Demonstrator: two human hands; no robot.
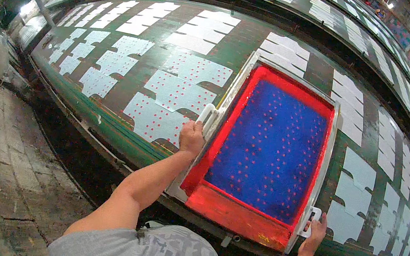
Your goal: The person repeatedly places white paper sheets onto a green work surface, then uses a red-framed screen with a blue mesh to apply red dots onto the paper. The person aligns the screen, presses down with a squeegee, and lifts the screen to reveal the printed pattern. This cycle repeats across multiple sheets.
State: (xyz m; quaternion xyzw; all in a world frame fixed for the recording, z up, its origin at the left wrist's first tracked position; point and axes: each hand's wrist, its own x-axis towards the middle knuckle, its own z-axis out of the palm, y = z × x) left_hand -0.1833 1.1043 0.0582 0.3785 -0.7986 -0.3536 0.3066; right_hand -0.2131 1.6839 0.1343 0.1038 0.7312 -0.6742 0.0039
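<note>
Screen gripped both sides: I had left hand and right hand clenched round its handles; uneven pulling risked smearing red paint.

A rectangular blue-meshed printing screen with a red inner border is over the long green counter, between the left hand and the right hand. Left of it lie pale red-dotted sheets; right of it and behind, plain pale sheets. Farther back runs a second long counter; grey paved floor lies near left.
</note>
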